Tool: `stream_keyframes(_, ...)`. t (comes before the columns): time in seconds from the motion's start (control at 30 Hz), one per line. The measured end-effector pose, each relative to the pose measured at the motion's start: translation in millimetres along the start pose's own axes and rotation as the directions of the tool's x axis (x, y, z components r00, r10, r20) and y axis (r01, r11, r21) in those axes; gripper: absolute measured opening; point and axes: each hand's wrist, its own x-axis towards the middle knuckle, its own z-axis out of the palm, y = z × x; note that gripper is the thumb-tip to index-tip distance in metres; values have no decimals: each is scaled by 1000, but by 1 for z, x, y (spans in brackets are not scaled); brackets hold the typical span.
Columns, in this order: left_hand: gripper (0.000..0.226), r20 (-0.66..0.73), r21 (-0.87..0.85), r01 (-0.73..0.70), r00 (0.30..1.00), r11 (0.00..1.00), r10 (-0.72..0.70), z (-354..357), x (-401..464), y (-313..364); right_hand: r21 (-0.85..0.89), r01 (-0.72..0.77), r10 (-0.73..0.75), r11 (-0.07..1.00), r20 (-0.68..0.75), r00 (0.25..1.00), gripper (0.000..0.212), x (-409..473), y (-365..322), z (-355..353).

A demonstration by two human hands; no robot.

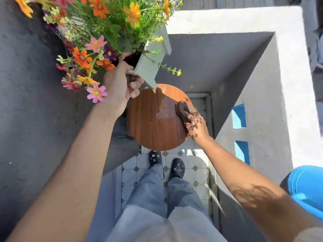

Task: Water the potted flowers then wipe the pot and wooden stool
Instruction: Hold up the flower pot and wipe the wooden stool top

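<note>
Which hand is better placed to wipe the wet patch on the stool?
The right hand: it presses the cloth on the stool, beside the wet patch. The left hand holds the flower pot up.

Orange, pink and purple flowers (97,32) fill a grey-green pot (148,67); reddish-brown grained stool (152,119), brown cloth (182,110).

**Obscured and Cropped Areas**

The flowers (97,32) are cut off by the top edge. The stool (153,119) legs are hidden beneath its round top. The blue object (307,186) is cropped at the right edge; identity undeterminable.
</note>
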Motion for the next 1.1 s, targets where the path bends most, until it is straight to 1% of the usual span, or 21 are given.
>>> stream_keyframes(0.03,26,4,3,-5,1000,1000,5,0,-1,0,-10,-9,9,1000,8,1000,51,7,3,0)
stream_keyframes(0.1,26,18,13,-11,1000,1000,10,-1,-1,0,-59,-2,10,998,128,992,53,7,-1,8)
stream_keyframes(0.13,26,21,15,-12,1000,1000,12,-1,-1,-1,-87,9,4,996,144,990,52,3,-8,11)
stream_keyframes(0.2,25,17,12,-12,1000,1000,12,-1,0,-1,19,27,-28,999,53,998,51,-3,-24,24)
stream_keyframes(0.23,26,14,10,-11,1000,1000,10,-1,0,-1,15,84,-84,996,-1,996,52,-8,-31,33)
stream_keyframes(0.27,26,12,8,-8,1000,1000,8,0,0,-1,-2,145,-145,989,-6,989,54,-19,-41,43)
stream_keyframes(0.33,25,12,4,-6,1000,1000,6,1,0,-1,-35,266,-263,963,71,962,55,-44,-49,69)
stream_keyframes(0.4,25,15,6,-8,1000,1000,8,1,0,1,-47,352,-340,935,175,924,54,-66,-45,88)
stream_keyframes(0.47,25,14,19,-10,1000,1000,10,-1,1,2,-45,390,-371,920,224,901,49,-72,-37,92)
stream_keyframes(0.5,24,13,26,-10,1000,1000,10,-2,1,3,-56,407,-387,912,215,897,47,-70,-34,88)
stream_keyframes(0.6,23,6,34,-9,1000,999,9,-6,3,2,-166,380,-358,910,148,922,48,-41,-19,58)
stream_keyframes(0.67,23,3,33,-9,1000,999,9,-8,4,1,-259,272,-261,927,74,962,50,-11,-2,30)
stream_keyframes(0.73,23,4,31,-7,1000,999,7,-9,5,-1,-245,152,-152,957,20,988,53,11,6,20)
stream_keyframes(0.8,23,10,36,-12,1000,999,11,-9,7,0,-230,106,-107,967,5,994,51,24,5,26)
stream_keyframes(0.83,24,13,42,-17,1000,999,17,-9,9,1,-166,87,-84,982,23,996,51,29,3,32)
stream_keyframes(0.87,24,14,46,-22,1000,999,22,-9,10,3,-158,63,-56,985,45,997,50,30,-3,35)
stream_keyframes(0.9,25,15,46,-26,1000,999,25,-8,12,5,-71,1,-3,998,-18,1000,49,28,-12,35)
stream_keyframes(0.93,25,15,41,-29,999,999,28,-6,13,8,9,14,-13,1000,-98,995,48,24,-25,37)
stream_keyframes(0.97,25,12,37,-31,999,999,30,-5,15,11,-3,97,-97,995,-147,984,49,19,-37,43)
stream_keyframes(1.0,25,8,34,-32,999,999,31,-3,17,14,-35,184,-187,982,-127,974,51,6,-50,50)
stream_keyframes(1.1,23,3,33,-41,999,999,41,1,23,23,-107,393,-376,913,150,914,50,-32,-68,84)
